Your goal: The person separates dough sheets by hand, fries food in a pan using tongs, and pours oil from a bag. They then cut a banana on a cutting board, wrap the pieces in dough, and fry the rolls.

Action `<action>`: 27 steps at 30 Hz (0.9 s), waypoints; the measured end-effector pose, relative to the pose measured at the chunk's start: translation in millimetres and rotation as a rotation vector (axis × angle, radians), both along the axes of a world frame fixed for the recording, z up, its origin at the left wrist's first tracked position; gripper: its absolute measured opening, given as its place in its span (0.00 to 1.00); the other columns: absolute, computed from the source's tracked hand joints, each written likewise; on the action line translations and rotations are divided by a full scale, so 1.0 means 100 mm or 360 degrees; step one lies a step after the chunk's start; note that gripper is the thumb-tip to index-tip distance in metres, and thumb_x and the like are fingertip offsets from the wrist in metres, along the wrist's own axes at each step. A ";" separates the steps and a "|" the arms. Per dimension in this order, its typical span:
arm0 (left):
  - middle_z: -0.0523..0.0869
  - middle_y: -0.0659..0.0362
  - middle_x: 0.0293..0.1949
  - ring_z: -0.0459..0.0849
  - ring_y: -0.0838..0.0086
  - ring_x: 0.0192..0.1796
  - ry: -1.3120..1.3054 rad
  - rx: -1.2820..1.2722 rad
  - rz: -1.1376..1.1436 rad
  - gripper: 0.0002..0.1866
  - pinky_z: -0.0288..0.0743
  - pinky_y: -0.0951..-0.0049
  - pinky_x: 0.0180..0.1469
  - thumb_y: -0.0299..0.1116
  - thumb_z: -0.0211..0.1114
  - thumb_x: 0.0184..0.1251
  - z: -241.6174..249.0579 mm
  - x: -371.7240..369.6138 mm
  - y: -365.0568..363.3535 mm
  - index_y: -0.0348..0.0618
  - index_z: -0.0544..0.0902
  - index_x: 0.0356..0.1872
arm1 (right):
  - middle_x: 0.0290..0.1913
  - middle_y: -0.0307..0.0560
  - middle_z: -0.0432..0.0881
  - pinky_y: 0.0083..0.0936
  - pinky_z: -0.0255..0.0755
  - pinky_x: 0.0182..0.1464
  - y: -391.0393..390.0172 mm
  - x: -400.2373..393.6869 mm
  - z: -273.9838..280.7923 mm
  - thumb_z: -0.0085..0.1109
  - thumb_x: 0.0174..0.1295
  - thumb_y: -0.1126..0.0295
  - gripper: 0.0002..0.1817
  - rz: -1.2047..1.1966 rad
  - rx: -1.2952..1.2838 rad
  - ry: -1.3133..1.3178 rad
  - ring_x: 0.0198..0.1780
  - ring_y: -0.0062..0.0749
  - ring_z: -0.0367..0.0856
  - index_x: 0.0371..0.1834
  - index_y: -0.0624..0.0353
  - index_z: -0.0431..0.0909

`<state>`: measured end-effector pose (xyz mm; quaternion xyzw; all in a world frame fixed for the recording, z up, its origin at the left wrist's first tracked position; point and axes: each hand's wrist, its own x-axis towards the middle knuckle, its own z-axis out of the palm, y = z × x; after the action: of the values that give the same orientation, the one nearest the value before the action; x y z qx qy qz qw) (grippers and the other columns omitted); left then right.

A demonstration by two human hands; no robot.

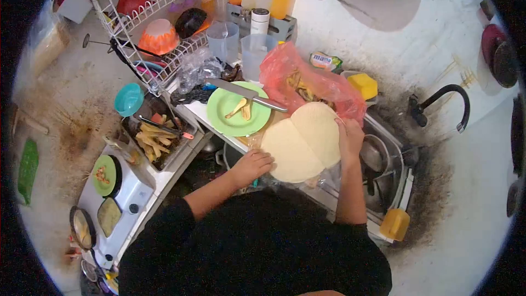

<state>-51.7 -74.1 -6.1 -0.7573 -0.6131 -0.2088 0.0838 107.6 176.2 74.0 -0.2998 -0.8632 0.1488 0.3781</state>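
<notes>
Pale round flat sheets, overlapping and creased down the middle, lie over the counter edge in front of me. My right hand pinches their right edge. At their lower left side rests my left hand, its fingers bent near the edge; whether they grip it is unclear. Left of the sheets is a green plate with pieces of peel on it. A knife lies across the plate, handle to the right. Behind the sheets an open red plastic bag holds yellowish and dark scraps.
The sink and black faucet are at right, with a yellow dipper. A dish rack stands back left. Left are a tray of yellow pieces and a white stove. Clear containers stand behind the plate.
</notes>
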 end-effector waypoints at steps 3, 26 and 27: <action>0.74 0.57 0.50 0.70 0.65 0.57 -0.0030 -0.0194 0.0094 0.17 0.56 0.61 0.62 0.29 0.50 0.54 -0.14 0.08 -0.03 0.45 0.73 0.47 | 0.30 0.52 0.78 0.32 0.68 0.38 0.08 0.06 0.00 0.53 0.56 0.65 0.10 -0.0088 0.0083 0.0071 0.33 0.44 0.76 0.28 0.61 0.79; 0.77 0.59 0.41 0.74 0.66 0.50 0.1014 -0.1389 -0.0544 0.24 0.68 0.64 0.48 0.46 0.67 0.44 0.70 0.02 0.51 0.47 0.75 0.42 | 0.26 0.50 0.75 0.28 0.68 0.33 0.31 0.23 0.23 0.56 0.54 0.73 0.06 0.0004 0.0250 0.0577 0.28 0.39 0.74 0.28 0.66 0.77; 0.78 0.60 0.41 0.75 0.67 0.50 0.1007 -0.1390 -0.0533 0.24 0.67 0.64 0.48 0.46 0.67 0.44 0.73 0.03 0.54 0.48 0.75 0.42 | 0.26 0.50 0.75 0.28 0.68 0.33 0.32 0.24 0.26 0.57 0.54 0.73 0.06 -0.0004 0.0231 0.0572 0.28 0.39 0.74 0.28 0.66 0.77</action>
<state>-49.2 -20.2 66.9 -0.8343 -0.4592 0.2910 -0.0920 132.0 208.2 100.5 -0.2414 -0.7898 0.1370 0.5470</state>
